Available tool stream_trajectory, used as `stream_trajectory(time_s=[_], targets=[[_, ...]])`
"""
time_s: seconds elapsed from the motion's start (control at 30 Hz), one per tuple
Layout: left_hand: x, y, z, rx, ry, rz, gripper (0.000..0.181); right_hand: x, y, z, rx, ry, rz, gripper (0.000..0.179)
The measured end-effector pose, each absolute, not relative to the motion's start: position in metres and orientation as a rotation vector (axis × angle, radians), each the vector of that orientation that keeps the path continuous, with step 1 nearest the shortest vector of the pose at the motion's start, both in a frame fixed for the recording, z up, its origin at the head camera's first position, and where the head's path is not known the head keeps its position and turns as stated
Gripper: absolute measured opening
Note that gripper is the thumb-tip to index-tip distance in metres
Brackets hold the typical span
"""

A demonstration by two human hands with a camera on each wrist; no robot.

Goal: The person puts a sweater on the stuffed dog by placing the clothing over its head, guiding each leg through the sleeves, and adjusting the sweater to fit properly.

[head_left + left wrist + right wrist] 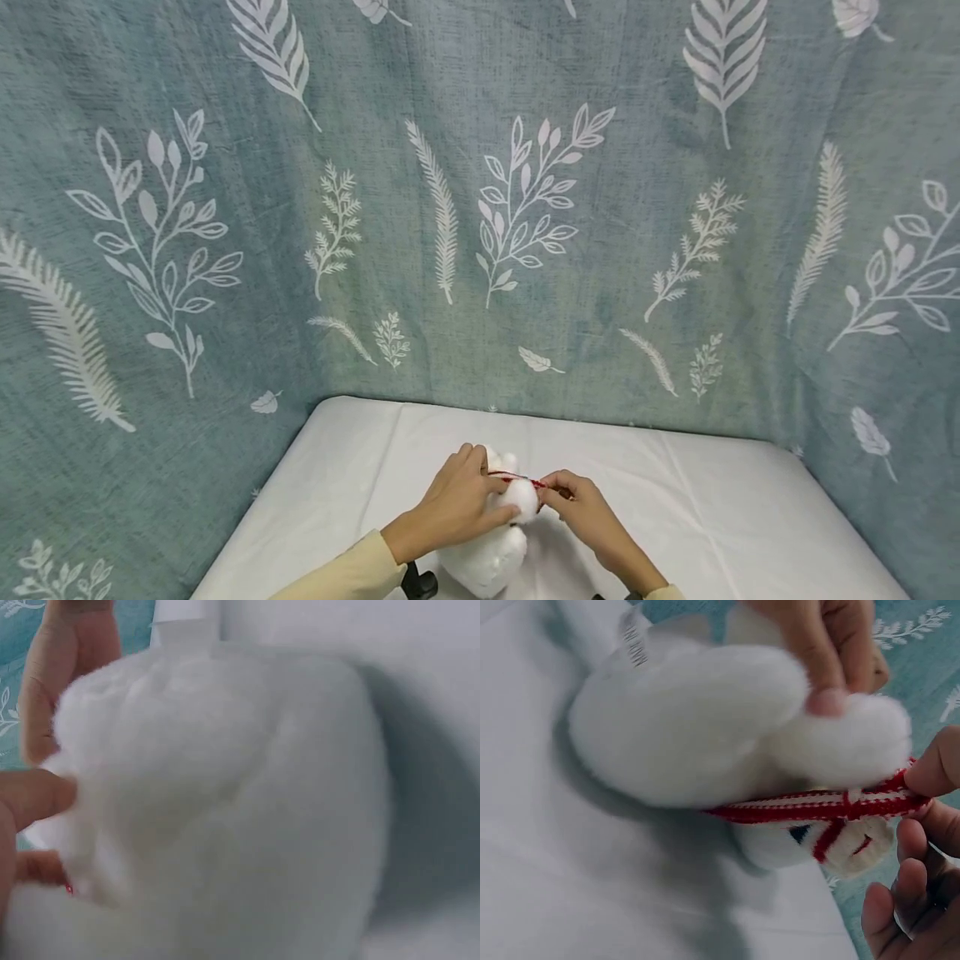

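Over white cloth (750, 508), our left hand (459, 496) grips the plush toy (483, 562); our right hand (588, 508) pinches the knitted band (795, 806), best held untwisted.

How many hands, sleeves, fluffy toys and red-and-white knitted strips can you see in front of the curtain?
Hands: 2, the left hand and the right hand
Sleeves: 2, the left sleeve and the right sleeve
Fluffy toys: 1, the white toy
Knitted strips: 1, the red-and-white strip
Total: 6
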State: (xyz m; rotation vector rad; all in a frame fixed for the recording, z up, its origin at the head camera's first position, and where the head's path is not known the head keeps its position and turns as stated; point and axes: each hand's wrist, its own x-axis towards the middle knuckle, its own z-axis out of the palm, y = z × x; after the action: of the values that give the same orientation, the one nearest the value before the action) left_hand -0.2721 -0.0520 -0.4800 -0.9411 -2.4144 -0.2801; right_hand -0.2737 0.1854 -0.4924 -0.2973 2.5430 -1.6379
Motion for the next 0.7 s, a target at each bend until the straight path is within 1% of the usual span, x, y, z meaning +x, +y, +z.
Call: stream_trajectory(time_s=[0.07,0.17,0.33,0.47,0.57,0.7], targets=[[-0.273,-0.049,-0.48,-0.897,-2.418,-0.251,0.028,-0.273,0.191,-0.487,-0.307,2.511,-1.672,0.019],[-0.274,-0.043,-0.479,-0.843,-2.426,-0.234,0.032,-0.269,0.196,-0.477,-0.362,2.492,-1.687,0.017],[-0.277,-0.033,-0.483,-0.772,-2.438,-0.283,0.043,-0.26,0.193,-0.468,-0.594,2.525,-1.625,0.011],[-0.278,-0.03,-0.486,-0.777,-2.445,-0.391,0.042,-0.258,0.19,-0.47,-0.726,2.581,-1.558,0.008],[-0.278,-0.033,-0.485,-0.82,-2.465,-0.505,0.04,-0.259,0.193,-0.473,-0.674,2.57,-1.547,0.013],[-0.279,-0.043,-0.481,-0.898,-2.521,-0.636,0.042,-0.262,0.197,-0.477,-0.492,2.541,-1.602,0.022]])
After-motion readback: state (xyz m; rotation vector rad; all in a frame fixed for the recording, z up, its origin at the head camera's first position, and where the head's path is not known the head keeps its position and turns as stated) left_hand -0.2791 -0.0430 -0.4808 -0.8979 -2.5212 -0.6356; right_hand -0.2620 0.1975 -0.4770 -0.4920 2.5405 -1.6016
